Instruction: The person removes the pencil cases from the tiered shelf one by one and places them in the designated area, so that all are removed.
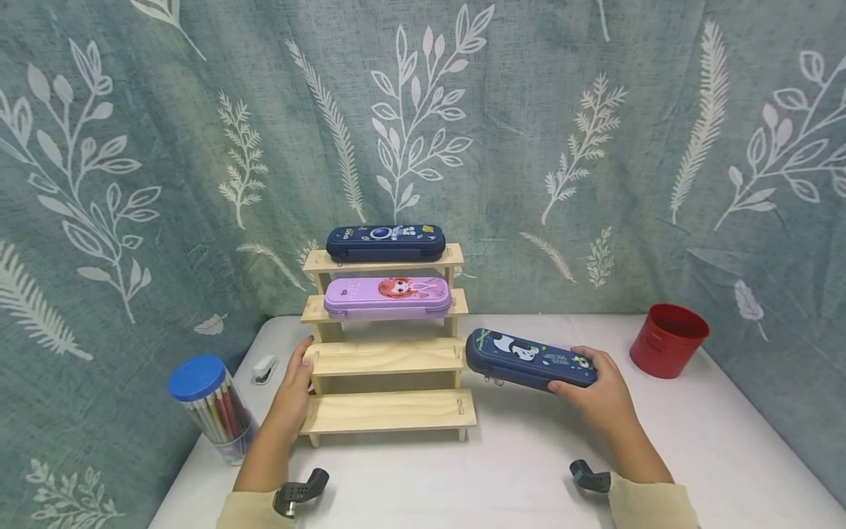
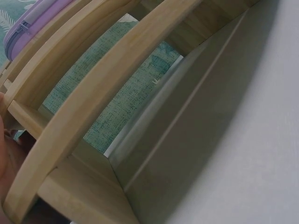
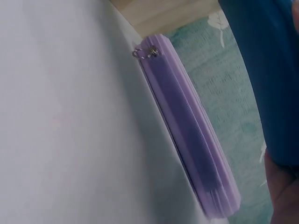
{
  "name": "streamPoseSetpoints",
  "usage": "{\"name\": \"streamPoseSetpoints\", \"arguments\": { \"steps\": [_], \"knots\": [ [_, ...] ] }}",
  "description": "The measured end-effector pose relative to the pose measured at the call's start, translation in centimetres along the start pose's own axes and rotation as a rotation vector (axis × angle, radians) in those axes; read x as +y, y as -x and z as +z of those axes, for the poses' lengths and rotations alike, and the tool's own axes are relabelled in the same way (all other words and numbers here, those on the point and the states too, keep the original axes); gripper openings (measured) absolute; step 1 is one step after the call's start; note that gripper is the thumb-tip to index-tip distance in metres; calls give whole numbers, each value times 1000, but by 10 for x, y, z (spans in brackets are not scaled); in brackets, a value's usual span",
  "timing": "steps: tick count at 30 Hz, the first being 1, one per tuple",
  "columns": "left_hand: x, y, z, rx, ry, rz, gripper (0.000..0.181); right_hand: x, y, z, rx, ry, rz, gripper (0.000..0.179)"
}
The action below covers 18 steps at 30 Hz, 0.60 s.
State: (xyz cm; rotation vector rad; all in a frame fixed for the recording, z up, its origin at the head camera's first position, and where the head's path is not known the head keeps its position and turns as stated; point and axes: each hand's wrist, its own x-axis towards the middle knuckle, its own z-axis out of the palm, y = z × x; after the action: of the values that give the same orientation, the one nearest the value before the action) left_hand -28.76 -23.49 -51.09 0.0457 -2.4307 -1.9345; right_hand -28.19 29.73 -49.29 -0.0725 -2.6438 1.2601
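My right hand (image 1: 598, 389) grips the right end of a dark blue pencil case with a panda picture (image 1: 522, 356), thumb in front and fingers behind. It is held above the table, right of a stepped wooden rack (image 1: 390, 411). My left hand (image 1: 291, 389) rests against the rack's left side with fingers extended; part of it shows at the edge of the left wrist view. A navy astronaut pencil case (image 1: 386, 244) lies on the top step and a purple pencil case with a girl picture (image 1: 386, 297) on the step below. The two lower steps are bare.
Another purple pencil case (image 3: 187, 130) lies on the table beneath the held one, mostly hidden in the head view. A red bucket (image 1: 669, 342) stands at the right. At left are a blue-lidded tub of pencils (image 1: 214, 408) and a small white object (image 1: 264, 369). Patterned cloth hangs behind.
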Motion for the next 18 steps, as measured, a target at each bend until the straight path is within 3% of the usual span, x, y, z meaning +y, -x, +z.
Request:
{"name": "streamPoseSetpoints", "arguments": {
  "steps": [9,16,18],
  "knots": [
    [-2,1,2,14,-12,-11,55,24,6,-8,-92,40,76,101],
    [-2,-1,1,4,0,-5,54,34,6,-6,-142,133,36,107],
    [7,3,1,0,4,-18,54,35,5,-3,-148,160,21,110]
  ]
}}
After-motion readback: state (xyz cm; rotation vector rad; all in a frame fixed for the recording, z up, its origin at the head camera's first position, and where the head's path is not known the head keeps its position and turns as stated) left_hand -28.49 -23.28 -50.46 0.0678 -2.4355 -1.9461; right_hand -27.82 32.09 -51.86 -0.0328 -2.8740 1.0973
